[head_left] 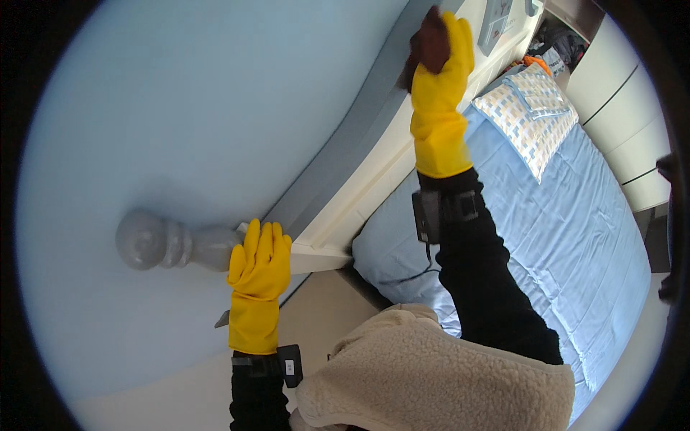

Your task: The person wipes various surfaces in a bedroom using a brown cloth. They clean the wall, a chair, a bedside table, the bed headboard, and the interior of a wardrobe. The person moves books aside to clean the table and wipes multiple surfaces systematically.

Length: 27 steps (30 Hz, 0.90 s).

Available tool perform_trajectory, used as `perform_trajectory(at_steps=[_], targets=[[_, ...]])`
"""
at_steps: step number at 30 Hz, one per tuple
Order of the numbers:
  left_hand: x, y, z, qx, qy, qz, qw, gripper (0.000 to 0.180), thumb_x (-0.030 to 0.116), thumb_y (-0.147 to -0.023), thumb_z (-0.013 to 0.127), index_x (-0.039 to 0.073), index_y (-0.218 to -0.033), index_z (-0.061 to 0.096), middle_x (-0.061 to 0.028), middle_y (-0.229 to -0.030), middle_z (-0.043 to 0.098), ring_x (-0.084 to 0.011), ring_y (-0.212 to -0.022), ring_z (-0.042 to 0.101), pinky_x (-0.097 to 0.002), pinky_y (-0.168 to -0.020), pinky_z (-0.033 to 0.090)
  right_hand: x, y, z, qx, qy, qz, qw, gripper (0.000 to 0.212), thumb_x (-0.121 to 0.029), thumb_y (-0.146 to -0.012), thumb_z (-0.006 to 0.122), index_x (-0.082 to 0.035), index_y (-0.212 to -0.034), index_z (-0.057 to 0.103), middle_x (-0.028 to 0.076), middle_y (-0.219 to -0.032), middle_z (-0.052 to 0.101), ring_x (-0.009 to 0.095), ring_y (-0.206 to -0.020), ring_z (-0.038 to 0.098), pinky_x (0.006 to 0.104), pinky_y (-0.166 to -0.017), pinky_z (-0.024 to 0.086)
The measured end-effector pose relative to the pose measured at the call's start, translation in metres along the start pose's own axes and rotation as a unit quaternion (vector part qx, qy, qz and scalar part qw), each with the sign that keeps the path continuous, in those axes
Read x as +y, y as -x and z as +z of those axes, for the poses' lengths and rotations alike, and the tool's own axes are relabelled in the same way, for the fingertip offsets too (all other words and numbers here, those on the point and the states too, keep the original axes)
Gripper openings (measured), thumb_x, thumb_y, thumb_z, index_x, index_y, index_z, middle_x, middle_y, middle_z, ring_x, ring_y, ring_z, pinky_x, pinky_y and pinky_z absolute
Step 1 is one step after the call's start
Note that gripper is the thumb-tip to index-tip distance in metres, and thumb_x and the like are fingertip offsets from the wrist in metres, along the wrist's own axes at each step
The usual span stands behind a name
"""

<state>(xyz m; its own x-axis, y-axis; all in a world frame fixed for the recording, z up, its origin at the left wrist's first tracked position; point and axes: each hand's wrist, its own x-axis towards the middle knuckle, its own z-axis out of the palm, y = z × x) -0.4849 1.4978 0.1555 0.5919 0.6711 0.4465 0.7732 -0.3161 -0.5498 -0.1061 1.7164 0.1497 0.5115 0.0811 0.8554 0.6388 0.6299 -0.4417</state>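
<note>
My left hand, in a yellow rubber glove, lies with fingers stretched on the end of the headboard. It is beside a grey turned bedpost knob. Further up and to the right, my right hand, gloved in the same yellow, grips a dark brown cloth at the grey top rail of the headboard. The fingers of that hand are partly hidden behind the cloth. Below the rail runs the headboard's cream panel.
A bed with a light blue sheet fills the right side, with a checked pillow at its head. The pale blue wall stands along the headboard. White cabinets are at the far right. My fleece garment covers the lower middle.
</note>
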Motion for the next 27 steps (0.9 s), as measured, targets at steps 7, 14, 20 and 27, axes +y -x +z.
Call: perform_trajectory(at_steps=[7, 14, 20, 27], targets=[[-0.002, -0.003, 0.001, 0.036, -0.024, 0.013, 0.999, 0.025, 0.031, -0.098, 0.071, 0.015, -0.115, 0.080, -0.0017, -0.119, 0.079, -0.0265, -0.126, 0.070, -0.0478, -0.101, 0.044, -0.037, 0.049, 0.009, 0.004, -0.003, 0.060, 0.998, 0.056, -0.005, -0.099, 0.069, -0.015, -0.152, 0.057, 0.014, -0.164, 0.048, 0.038, -0.154, 0.041, 0.0480, -0.132, 0.026], [-0.003, -0.006, 0.002, 0.042, -0.037, 0.011, 0.998, 0.022, 0.032, -0.095, 0.073, 0.016, -0.108, 0.079, 0.0004, -0.112, 0.078, -0.0232, -0.119, 0.072, -0.0421, -0.100, 0.043, -0.156, 0.199, -0.017, -0.116, -0.100, 0.239, 0.959, 0.060, -0.016, -0.106, 0.068, -0.015, -0.161, 0.047, 0.017, -0.173, 0.032, 0.033, -0.160, 0.033, 0.0472, -0.133, 0.024], [-0.006, -0.012, 0.002, 0.056, -0.020, 0.008, 0.998, 0.021, 0.030, -0.093, 0.075, 0.015, -0.108, 0.079, 0.0005, -0.112, 0.078, -0.0228, -0.120, 0.072, -0.0435, -0.097, 0.046, -0.217, 0.227, -0.030, -0.198, -0.185, 0.382, 0.884, 0.072, -0.007, -0.102, 0.070, -0.012, -0.166, 0.037, 0.018, -0.175, 0.028, 0.036, -0.160, 0.031, 0.0426, -0.132, 0.024], [-0.006, -0.003, 0.006, 0.043, -0.026, 0.006, 0.999, 0.022, 0.031, -0.095, 0.073, 0.015, -0.110, 0.080, 0.0012, -0.112, 0.079, -0.0224, -0.120, 0.072, -0.0412, -0.095, 0.045, -0.045, 0.117, -0.047, -0.011, -0.173, 0.304, 0.937, 0.057, -0.007, -0.099, 0.075, -0.004, -0.152, 0.053, 0.011, -0.138, 0.064, 0.021, -0.122, 0.064, 0.0389, -0.108, 0.051]])
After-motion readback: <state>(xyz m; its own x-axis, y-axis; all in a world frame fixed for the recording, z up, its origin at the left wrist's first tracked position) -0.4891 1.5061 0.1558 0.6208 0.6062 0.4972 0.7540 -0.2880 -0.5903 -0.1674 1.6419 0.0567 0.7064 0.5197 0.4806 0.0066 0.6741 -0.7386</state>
